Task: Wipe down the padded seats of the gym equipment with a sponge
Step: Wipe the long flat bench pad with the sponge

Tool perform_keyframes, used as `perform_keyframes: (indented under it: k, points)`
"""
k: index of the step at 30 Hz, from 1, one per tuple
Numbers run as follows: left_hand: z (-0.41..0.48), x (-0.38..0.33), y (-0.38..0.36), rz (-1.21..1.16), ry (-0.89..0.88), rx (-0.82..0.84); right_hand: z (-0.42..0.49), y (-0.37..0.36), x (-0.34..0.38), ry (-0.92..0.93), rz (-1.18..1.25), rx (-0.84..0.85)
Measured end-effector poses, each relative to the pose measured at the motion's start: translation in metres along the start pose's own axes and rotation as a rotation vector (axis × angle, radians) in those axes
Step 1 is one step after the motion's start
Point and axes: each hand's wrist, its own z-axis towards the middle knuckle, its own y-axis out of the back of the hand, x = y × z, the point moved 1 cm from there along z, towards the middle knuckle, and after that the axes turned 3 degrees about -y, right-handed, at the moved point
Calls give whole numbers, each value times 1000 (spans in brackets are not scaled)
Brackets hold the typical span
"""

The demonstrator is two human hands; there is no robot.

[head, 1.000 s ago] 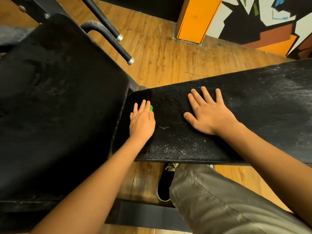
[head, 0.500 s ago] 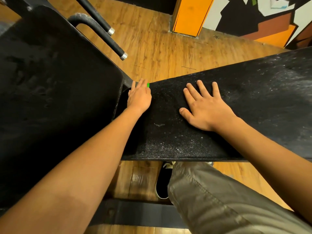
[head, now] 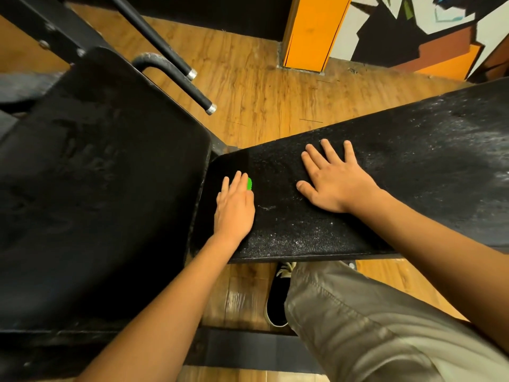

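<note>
- Sponge (head: pixel 249 183): pressed onto seat (head: pixel 413 175) end beneath flat, straight-fingered left hand (head: pixel 234 208), for wiping.
- Right hand (head: pixel 337 183): laid spread mid-seat, nothing held, probably for bracing.

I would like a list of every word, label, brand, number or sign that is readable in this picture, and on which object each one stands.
None: no text can be read in this picture.
The seat pad, the long bench pad, the green sponge and the shoe show no lettering.
The wall painting is only coloured shapes.
</note>
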Motion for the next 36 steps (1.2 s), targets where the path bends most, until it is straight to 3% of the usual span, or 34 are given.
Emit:
perform_keyframes:
  k: [18,25,36]
  points:
    - [-91,3,-12,1,3,-45,0,2,1,0,3,6]
    - [-51,-1,-5,-22,14,-7,2,-1,0,4,1,-5]
    - [85,-10,0,25,45,7,4,-7,1,-2,-7,-41]
